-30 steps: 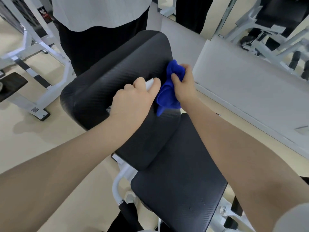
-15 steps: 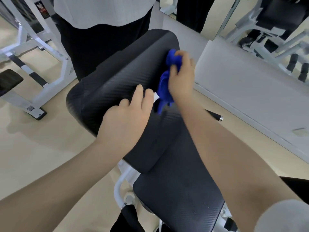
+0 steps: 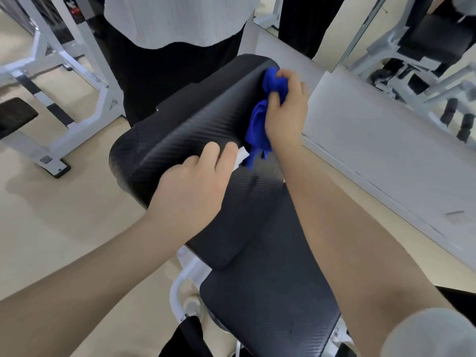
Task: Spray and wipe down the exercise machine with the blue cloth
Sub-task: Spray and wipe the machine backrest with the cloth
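Note:
The exercise machine has a black textured back pad (image 3: 190, 130) tilted up and a black seat pad (image 3: 270, 292) below it. My right hand (image 3: 284, 112) grips the bunched blue cloth (image 3: 257, 124) against the pad's upper right edge. My left hand (image 3: 190, 191) lies over the pad's middle, fingers curled round a white spray bottle (image 3: 242, 157); only its white tip shows past my fingers.
A person in a white top and black trousers (image 3: 175, 60) stands right behind the pad. A white machine frame (image 3: 77, 81) stands at the left. A low white wall (image 3: 386, 150) runs along the right, with more gym equipment (image 3: 425, 60) beyond. The floor is beige.
My right hand has slid the blue cloth up along the pad's right edge toward its top corner. My left hand with the bottle has dropped back down the pad.

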Available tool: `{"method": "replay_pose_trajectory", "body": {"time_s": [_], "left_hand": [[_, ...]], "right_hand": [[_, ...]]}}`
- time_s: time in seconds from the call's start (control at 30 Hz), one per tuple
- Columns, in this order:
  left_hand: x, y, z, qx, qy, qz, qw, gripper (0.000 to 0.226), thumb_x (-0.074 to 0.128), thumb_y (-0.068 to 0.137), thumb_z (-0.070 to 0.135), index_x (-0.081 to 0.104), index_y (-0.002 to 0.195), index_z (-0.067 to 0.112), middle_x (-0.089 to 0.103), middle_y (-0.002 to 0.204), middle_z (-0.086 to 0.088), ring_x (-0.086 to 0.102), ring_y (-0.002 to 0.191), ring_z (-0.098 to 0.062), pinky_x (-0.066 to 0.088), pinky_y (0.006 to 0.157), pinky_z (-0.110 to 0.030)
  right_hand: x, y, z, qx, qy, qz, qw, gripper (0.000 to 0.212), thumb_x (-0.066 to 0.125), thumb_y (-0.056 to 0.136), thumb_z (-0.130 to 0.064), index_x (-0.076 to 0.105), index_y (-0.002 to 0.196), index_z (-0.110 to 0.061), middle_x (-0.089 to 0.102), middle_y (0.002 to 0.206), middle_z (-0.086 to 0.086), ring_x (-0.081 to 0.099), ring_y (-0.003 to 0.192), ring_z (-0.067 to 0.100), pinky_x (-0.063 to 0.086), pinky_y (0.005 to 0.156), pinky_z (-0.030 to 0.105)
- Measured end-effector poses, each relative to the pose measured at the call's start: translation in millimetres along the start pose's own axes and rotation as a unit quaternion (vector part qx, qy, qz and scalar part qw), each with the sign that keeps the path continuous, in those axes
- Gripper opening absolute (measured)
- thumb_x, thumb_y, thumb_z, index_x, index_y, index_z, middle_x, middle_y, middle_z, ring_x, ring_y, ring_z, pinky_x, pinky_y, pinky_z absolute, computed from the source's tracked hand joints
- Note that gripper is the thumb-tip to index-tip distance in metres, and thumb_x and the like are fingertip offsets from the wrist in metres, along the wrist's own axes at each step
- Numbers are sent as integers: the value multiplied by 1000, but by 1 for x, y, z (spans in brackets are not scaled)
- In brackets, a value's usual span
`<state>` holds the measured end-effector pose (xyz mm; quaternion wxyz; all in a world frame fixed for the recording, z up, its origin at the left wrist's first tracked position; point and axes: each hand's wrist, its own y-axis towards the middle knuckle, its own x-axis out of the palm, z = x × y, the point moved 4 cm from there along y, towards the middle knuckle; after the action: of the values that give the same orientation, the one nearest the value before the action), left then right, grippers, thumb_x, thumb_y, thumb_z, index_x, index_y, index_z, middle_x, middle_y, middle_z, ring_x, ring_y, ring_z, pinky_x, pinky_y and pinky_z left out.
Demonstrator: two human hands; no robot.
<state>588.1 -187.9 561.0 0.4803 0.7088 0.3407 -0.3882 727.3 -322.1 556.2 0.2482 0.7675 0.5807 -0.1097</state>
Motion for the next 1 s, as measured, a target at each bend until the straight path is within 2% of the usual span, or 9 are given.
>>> {"method": "replay_pose_trajectory", "body": {"time_s": [0.07,0.13,0.23,0.3,0.47,0.57,0.7,0.83,1.0], "left_hand": [[0,0,-2,-9,-11,1,1000,32,53,80,13,57,112,12,44,70,1,32,43,-10,16,38,-23],[-1,-1,-3,-16,-38,6,999,33,54,80,12,57,113,11,47,71,0,38,43,-11,22,35,-23],[2,1,-4,-20,-73,2,997,44,58,80,11,50,123,10,51,75,-2,45,44,-14,32,34,-26],[2,1,-4,-24,-79,-4,997,54,63,78,11,46,129,10,52,77,-3,45,43,-14,31,34,-25],[-1,-4,-5,-28,-70,18,997,60,56,85,13,31,139,21,49,75,-1,36,41,-12,31,33,-24],[4,-1,-7,-28,-61,14,998,69,61,79,9,32,139,26,39,72,-1,26,41,-12,22,34,-22],[-4,1,-1,-5,73,19,997,59,32,83,-1,35,135,28,25,72,-2,15,45,-13,13,41,-23],[-13,8,-6,-1,197,-35,980,59,57,69,10,40,122,30,37,68,1,18,46,-15,14,42,-26],[-20,12,-10,-3,216,-138,967,67,45,62,4,31,125,22,51,84,1,29,48,-16,9,37,-26]], "right_hand": [[2,8,2,19,1,26,999,34,42,88,2,55,117,-11,49,112,11,44,72,-3,31,65,-5],[8,-17,0,-15,8,13,1000,36,43,85,2,56,116,-10,52,110,8,44,76,-1,30,71,-3],[19,-75,-5,-104,29,-78,991,35,48,77,4,62,106,-9,49,102,-2,45,84,-6,35,74,9],[19,-84,-8,-141,17,-119,983,33,50,77,5,64,102,-10,47,100,-5,45,84,-9,37,72,9],[3,-9,0,-11,7,-14,1000,34,43,87,1,55,115,-13,51,109,6,44,79,-1,34,69,5],[8,-7,9,8,1,18,1000,35,42,91,-2,52,120,-17,47,108,2,45,82,4,35,67,3],[2,-35,34,14,-71,-100,992,33,43,92,-4,53,120,-16,48,109,3,45,89,13,33,74,16],[-31,-64,73,62,-111,-171,977,26,43,93,-7,55,112,-18,55,111,6,51,95,20,39,85,29],[-41,-75,68,47,-111,-209,970,21,45,93,-9,55,106,-22,58,105,6,51,89,16,40,80,25]]}}
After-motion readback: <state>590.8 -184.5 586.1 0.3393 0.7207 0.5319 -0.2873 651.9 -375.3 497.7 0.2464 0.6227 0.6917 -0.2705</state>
